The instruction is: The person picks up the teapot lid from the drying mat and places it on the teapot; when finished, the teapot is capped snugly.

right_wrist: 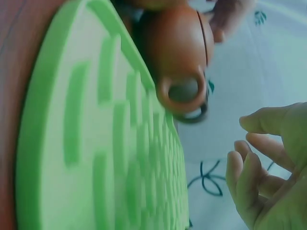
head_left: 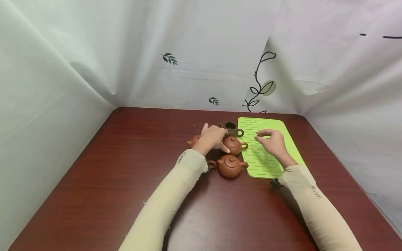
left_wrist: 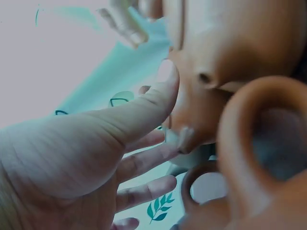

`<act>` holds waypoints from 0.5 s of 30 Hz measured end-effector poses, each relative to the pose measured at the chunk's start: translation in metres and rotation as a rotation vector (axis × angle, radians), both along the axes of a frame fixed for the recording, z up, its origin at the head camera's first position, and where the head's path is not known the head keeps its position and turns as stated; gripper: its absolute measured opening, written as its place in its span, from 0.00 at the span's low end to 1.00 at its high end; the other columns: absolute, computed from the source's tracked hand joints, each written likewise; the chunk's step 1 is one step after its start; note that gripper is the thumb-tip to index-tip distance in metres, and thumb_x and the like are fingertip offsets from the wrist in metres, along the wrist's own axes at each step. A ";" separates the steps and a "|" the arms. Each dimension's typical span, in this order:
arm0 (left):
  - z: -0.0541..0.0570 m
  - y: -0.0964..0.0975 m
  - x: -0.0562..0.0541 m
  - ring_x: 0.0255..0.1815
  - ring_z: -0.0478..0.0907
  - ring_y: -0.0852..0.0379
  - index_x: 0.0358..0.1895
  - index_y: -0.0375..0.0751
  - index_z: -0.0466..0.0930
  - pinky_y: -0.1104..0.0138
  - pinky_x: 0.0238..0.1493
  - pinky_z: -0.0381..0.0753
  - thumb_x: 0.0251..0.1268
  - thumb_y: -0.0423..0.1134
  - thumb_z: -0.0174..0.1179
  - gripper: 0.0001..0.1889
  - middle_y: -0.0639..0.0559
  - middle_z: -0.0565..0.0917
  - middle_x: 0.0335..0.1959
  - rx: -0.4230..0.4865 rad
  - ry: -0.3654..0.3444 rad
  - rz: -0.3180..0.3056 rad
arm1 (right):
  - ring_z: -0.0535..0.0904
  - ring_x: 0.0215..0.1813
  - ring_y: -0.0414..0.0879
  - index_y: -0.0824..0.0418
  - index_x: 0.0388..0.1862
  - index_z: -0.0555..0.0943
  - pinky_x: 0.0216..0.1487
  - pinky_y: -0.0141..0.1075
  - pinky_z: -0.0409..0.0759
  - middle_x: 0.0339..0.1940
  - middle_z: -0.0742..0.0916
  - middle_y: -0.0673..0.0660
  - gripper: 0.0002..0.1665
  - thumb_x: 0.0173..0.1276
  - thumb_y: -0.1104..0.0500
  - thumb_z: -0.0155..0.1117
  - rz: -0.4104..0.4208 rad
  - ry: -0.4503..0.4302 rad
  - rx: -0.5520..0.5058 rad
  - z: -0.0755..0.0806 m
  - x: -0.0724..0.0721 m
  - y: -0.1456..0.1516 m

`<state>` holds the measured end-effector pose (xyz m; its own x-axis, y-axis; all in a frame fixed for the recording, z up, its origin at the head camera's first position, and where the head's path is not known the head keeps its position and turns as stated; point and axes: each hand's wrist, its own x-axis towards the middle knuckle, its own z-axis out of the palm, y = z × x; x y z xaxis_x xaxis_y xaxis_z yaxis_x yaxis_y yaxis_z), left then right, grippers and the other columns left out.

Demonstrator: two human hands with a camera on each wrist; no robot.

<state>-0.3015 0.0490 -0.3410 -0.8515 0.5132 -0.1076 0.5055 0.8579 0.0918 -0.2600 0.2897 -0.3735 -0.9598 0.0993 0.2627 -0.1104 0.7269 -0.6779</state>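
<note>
My left hand [head_left: 214, 136] reaches over a group of clay teapots, its fingers spread and extended. Its thumb is right beside the middle reddish-brown teapot [head_left: 233, 147], whose spout shows by the fingers in the left wrist view. Nearer me sits another lidded brown teapot [head_left: 229, 168]. A smaller brown teapot [head_left: 193, 141] lies to the left, partly covered by the hand, and a loop handle [head_left: 211, 164] sticks out beside my sleeve, its body hidden. Over the green mat [head_left: 260, 170], my right hand [head_left: 274, 143] hovers with fingers loosely bent and nothing between them.
Behind the middle teapot stands a darker pot [head_left: 231, 130] with an open top, its handle at the mat's edge. The dark red wooden table [head_left: 103, 181] carries everything. White patterned curtains [head_left: 194, 52] hang round its back and sides.
</note>
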 end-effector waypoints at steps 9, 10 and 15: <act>0.010 -0.005 -0.012 0.54 0.75 0.54 0.64 0.57 0.77 0.54 0.57 0.63 0.57 0.57 0.70 0.30 0.59 0.83 0.52 0.137 0.022 0.072 | 0.79 0.55 0.61 0.68 0.51 0.85 0.47 0.45 0.75 0.51 0.86 0.68 0.17 0.69 0.58 0.66 -0.091 -0.041 -0.010 0.001 0.002 0.027; 0.010 -0.004 -0.014 0.54 0.75 0.54 0.64 0.57 0.77 0.55 0.56 0.64 0.59 0.56 0.70 0.29 0.59 0.82 0.52 0.157 0.034 0.078 | 0.78 0.57 0.61 0.68 0.51 0.85 0.49 0.46 0.74 0.52 0.86 0.67 0.17 0.69 0.57 0.66 -0.100 -0.051 -0.010 0.002 0.002 0.030; 0.010 0.002 -0.025 0.59 0.71 0.54 0.67 0.58 0.74 0.56 0.55 0.64 0.63 0.55 0.67 0.28 0.58 0.80 0.57 0.232 0.063 0.088 | 0.73 0.63 0.63 0.67 0.53 0.84 0.54 0.50 0.73 0.54 0.84 0.68 0.20 0.68 0.56 0.65 -0.144 -0.103 -0.016 0.000 0.002 0.041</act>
